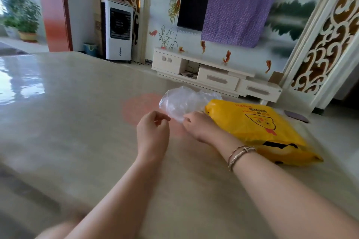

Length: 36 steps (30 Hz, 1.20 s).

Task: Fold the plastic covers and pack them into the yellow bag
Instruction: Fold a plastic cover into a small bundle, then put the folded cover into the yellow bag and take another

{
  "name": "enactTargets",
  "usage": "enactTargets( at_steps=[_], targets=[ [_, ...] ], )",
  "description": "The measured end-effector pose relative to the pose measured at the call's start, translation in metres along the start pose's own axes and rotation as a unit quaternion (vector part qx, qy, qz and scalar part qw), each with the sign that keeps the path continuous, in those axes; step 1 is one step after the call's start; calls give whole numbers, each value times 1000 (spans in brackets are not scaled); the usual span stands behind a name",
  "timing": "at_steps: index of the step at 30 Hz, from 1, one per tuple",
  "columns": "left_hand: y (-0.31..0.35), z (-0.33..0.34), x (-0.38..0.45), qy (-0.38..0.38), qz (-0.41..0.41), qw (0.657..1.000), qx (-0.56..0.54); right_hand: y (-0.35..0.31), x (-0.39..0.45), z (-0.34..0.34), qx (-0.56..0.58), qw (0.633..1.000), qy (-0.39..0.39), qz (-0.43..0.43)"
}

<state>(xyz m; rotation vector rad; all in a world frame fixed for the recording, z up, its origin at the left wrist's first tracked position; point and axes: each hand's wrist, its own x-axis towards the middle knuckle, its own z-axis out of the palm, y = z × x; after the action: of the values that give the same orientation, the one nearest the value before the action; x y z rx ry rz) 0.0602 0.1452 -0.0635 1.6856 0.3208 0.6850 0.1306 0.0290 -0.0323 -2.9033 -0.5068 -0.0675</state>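
Note:
A crumpled clear plastic cover (184, 103) lies on the beige table (77, 122), just left of the yellow bag (258, 128), which lies flat with a printed cartoon face. My right hand (200, 128) pinches the cover's near edge beside the bag's left corner. A short way to the left, my left hand (153, 132) has its fingers curled, thumb and fingertip pinched together at the cover's near-left edge; whether plastic is between them is hard to tell. A bracelet sits on my right wrist.
The table runs wide to the left and toward me. Beyond its far edge stand a white TV cabinet (213, 75), a wall TV half draped in purple cloth (237, 11), and a white air cooler (118, 29). A dark flat object (297, 116) lies at the table's far right.

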Motion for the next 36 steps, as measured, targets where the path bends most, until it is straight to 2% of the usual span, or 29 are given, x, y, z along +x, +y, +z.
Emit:
enactTargets(
  at_steps=[3,7,12,18,22,25,29,31,34,36],
  targets=[
    [-1,-6,-5,10,20,1000,-1,-3,-18,-14,175,983,46,-24],
    [3,-11,-17,11,95,995,7,1,-62,-47,417,904,87,-43],
    [34,11,-51,-28,115,992,-32,44,-114,-83,535,837,110,-36],
    [80,66,-101,-132,114,979,-110,102,-170,-99,566,813,135,-21],
    [102,111,-130,-264,97,953,-113,147,-201,-104,570,805,164,2],
    [112,140,-153,-337,45,931,-133,181,-219,-101,562,808,174,32],
    [117,171,-180,-373,-10,916,-145,217,-231,-93,534,822,172,94],
    [116,184,-187,-377,-33,914,-147,226,-232,-92,531,818,179,127],
    [108,195,-191,-369,-55,915,-152,228,-227,-87,560,792,164,180],
    [102,197,-193,-361,-57,919,-149,229,-225,-81,542,801,131,216]
  ],
)
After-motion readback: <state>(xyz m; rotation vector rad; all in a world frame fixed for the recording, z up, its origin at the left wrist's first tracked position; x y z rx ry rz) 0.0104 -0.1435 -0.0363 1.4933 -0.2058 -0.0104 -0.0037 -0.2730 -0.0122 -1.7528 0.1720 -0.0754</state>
